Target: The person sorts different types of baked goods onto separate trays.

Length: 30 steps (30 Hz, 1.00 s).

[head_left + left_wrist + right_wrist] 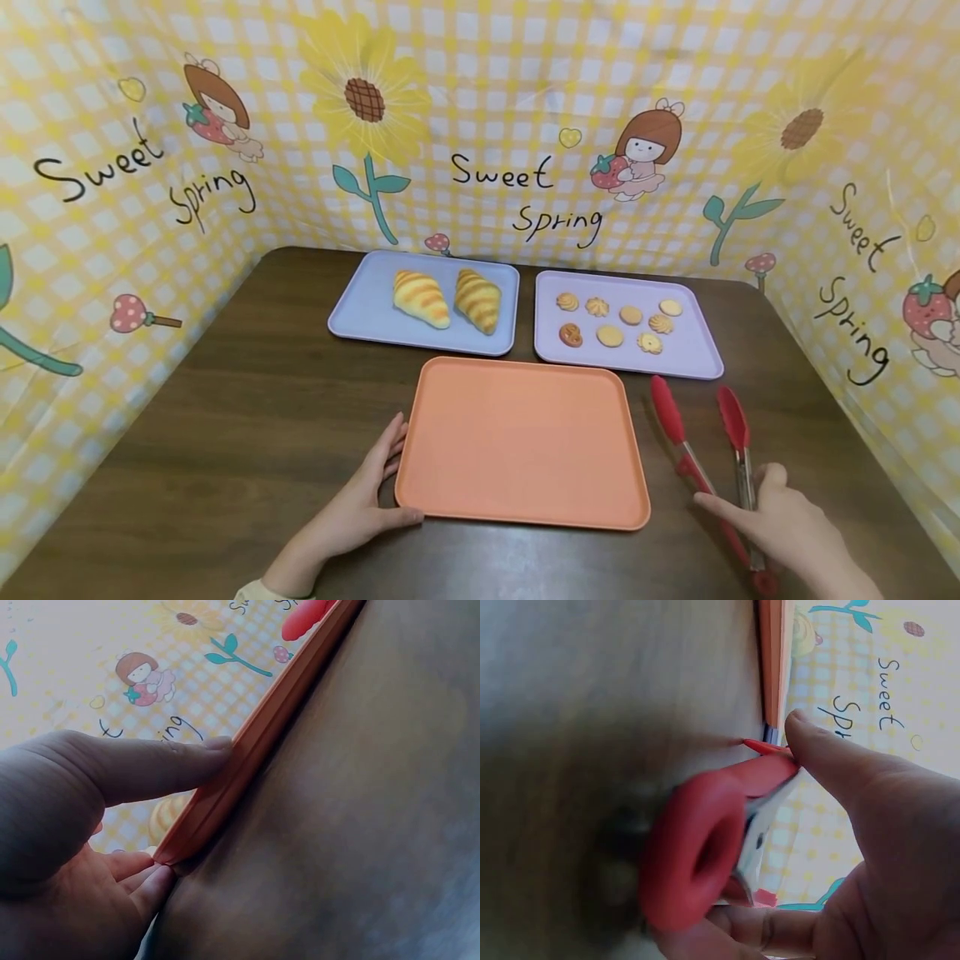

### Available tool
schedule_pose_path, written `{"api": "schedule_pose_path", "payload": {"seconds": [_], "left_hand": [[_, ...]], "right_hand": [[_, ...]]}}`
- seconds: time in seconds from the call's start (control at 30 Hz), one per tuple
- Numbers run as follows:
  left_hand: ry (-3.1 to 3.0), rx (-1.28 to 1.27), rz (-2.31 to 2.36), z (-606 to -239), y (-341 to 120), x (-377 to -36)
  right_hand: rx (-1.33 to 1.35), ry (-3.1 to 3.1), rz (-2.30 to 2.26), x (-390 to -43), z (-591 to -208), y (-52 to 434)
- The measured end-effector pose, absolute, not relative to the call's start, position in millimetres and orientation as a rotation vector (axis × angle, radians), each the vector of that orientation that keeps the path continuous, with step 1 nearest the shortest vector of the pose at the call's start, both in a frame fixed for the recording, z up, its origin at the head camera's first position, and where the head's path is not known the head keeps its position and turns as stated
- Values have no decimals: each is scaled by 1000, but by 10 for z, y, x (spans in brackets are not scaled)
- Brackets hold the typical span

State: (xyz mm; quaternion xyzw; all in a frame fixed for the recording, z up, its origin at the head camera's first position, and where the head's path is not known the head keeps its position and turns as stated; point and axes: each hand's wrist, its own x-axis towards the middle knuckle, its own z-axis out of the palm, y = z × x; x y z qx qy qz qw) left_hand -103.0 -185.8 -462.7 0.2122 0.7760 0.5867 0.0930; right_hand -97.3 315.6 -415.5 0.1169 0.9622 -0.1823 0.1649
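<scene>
An orange tray lies on the table with nothing on it. My left hand rests at its near left corner, fingers along the left side and thumb against the front rim. In the left wrist view the thumb lies straight against the orange rim. To the right of the tray, my right hand grips red-tipped metal tongs, their two arms spread apart and tips pointing away from me. The right wrist view shows the red ring at the tongs' end, with the thumb on one arm and fingers about the other.
Behind the orange tray, a blue tray bears two croissant-shaped breads. Beside it a lilac tray carries several small cookies. Yellow checked cloth hangs around the back and sides of the dark wooden table.
</scene>
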Motion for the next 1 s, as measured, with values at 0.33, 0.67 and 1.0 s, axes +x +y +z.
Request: {"api": "schedule_pose_path", "payload": {"seconds": [0.33, 0.67, 1.0], "left_hand": [[2286, 593, 1752, -4640, -1864, -1044], [2356, 451, 1643, -4535, -1826, -936], [2583, 539, 1087, -4171, -1976, -903]], "right_hand": [[257, 2731, -434, -1019, -4061, 3191], [76, 2750, -322, -1109, -3846, 3197], [-333, 3056, -276, -1262, -3674, 2883]]}}
